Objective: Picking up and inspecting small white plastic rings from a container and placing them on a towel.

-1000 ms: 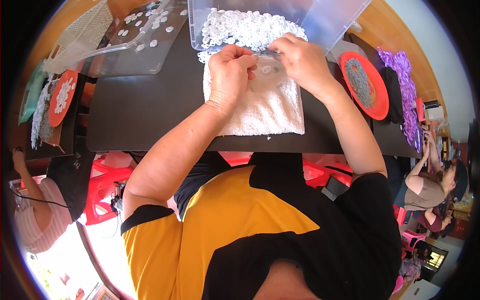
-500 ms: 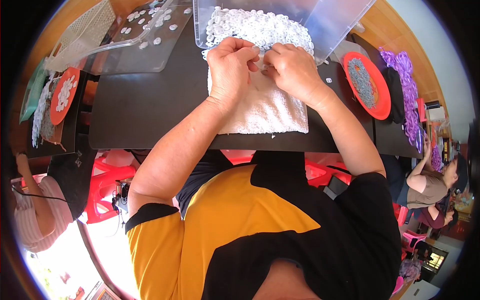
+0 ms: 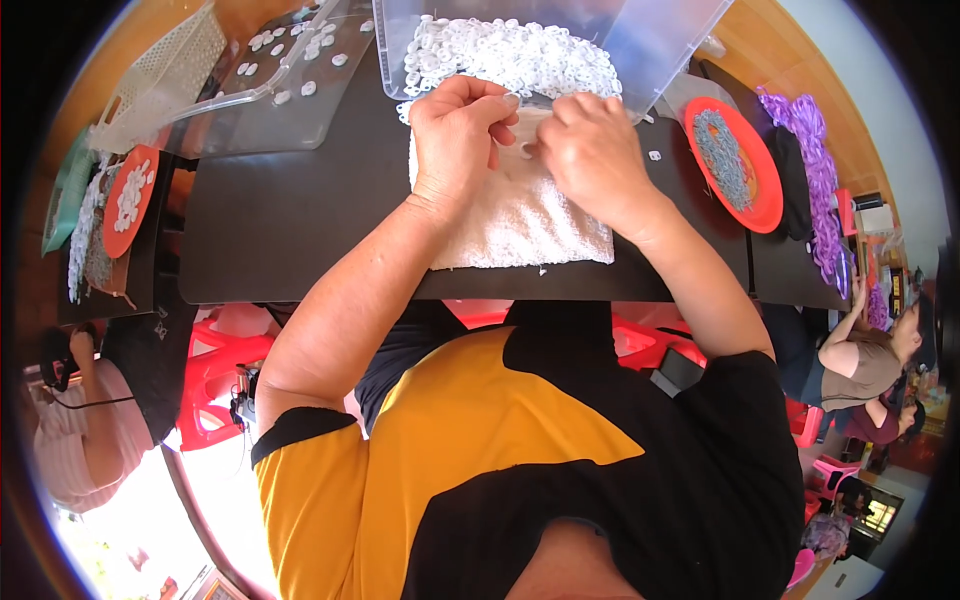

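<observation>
Your left hand (image 3: 458,140) pinches and right hand (image 3: 592,150) curls over the towel (image 3: 520,225) (holding what, I can't tell): fine fingerwork, seemingly needing steadiness next.

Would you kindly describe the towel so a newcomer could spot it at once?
On the dark table, find the clear bin holding white pieces. The towel lies on its near side, beneath the person's left hand and right hand. Unlike the see-through bin, it is fluffy white cloth.
</observation>
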`<state>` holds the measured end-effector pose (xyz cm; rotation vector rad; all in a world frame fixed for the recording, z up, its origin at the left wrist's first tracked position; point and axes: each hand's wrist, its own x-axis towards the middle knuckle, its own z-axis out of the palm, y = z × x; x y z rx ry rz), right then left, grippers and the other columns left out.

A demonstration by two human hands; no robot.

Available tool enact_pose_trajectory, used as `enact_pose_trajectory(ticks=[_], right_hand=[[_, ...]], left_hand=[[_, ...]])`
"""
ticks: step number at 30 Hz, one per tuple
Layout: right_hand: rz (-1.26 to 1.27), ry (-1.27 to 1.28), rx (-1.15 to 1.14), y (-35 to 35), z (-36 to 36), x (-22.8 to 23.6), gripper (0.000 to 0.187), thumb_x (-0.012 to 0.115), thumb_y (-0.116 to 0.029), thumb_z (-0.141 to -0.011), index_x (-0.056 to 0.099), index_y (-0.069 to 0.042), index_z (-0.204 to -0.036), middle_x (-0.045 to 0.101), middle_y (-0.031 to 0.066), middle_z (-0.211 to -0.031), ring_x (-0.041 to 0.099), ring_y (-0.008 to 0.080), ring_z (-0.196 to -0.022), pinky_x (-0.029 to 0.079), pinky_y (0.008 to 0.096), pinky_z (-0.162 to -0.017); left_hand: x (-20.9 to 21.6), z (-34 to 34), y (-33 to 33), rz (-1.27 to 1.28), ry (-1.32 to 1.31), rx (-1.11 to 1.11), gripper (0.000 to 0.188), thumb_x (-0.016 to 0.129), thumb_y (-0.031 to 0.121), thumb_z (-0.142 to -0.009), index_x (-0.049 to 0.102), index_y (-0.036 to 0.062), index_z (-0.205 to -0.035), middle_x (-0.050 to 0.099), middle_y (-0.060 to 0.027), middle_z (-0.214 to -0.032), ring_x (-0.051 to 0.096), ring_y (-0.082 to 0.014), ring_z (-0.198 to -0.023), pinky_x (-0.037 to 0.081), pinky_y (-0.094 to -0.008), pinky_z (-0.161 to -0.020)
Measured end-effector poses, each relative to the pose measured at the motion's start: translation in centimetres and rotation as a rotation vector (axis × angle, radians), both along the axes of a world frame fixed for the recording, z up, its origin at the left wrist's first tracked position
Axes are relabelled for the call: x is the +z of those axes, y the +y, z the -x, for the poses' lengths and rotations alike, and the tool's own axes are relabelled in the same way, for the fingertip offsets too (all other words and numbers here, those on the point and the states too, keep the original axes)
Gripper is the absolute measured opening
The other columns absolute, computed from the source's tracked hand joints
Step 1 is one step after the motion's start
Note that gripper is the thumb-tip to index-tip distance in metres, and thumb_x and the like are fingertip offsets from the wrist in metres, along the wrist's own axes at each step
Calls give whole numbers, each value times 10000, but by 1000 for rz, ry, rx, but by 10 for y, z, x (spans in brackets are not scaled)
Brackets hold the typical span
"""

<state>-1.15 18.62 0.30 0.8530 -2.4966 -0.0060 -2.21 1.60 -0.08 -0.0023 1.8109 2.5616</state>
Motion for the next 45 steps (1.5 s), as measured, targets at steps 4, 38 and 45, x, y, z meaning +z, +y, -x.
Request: enact_pose_trajectory(ticks=[4, 38, 45], right_hand=[[1, -103, 0, -11, -4, -2, 117, 631, -180, -794, 665, -73, -761, 615, 61, -881, 563, 238, -958, 390, 407, -823], [1116, -770, 53, 10, 9, 7, 183, 600, -167, -918, 640, 9, -882, 607, 7, -771, 544, 89, -778, 428, 244, -758], [1092, -741, 69, 10, 13, 4, 189, 607, -166, -904, 640, 18, -875, 609, 24, -737, 555, 99, -727, 441, 254, -707]], left_hand=[[1, 0, 0, -43, -2, -17, 86, 657, 41, -819, 623, -22, -867, 640, -93, -748, 581, -132, -579, 403, -237, -446], [4, -5, 5, -7, 12, -80, 85, 658, 12, -825, 634, -44, -885, 661, -101, -747, 584, -105, -560, 409, -216, -433], [4, -5, 5, -24, -3, -70, 82, 657, 7, -827, 630, -48, -882, 657, -107, -742, 584, -112, -559, 412, -222, -437]])
